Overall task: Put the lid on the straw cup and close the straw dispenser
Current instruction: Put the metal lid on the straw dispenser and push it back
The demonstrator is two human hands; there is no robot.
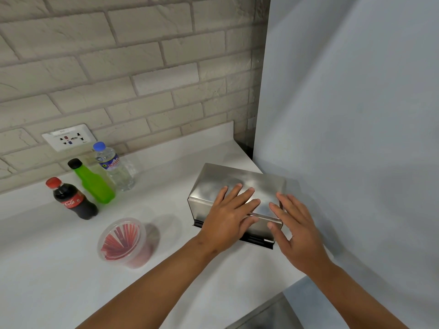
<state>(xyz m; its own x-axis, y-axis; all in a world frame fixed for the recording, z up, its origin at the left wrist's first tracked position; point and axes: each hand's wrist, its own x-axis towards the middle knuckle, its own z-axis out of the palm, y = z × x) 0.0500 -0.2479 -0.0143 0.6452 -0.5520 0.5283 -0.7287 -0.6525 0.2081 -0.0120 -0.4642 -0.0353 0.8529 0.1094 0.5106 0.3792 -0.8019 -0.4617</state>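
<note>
A steel straw dispenser (pixel 225 184) stands on the white counter (pixel 59 281) against the right wall, its top lid lying flat. My left hand (pixel 228 217) rests palm down on the lid's front part, fingers spread. My right hand (pixel 294 231) lies flat on the dispenser's front right corner, fingers apart. A clear plastic cup (pixel 122 243) full of red straws stands to the left of the dispenser, with a clear lid on top of it.
Three bottles stand near the brick wall at the left: a cola bottle (pixel 73 200), a green bottle (pixel 95 184) and a water bottle (pixel 114 167). A wall socket (pixel 69 137) sits above them. A grey wall (pixel 356 115) bounds the right side.
</note>
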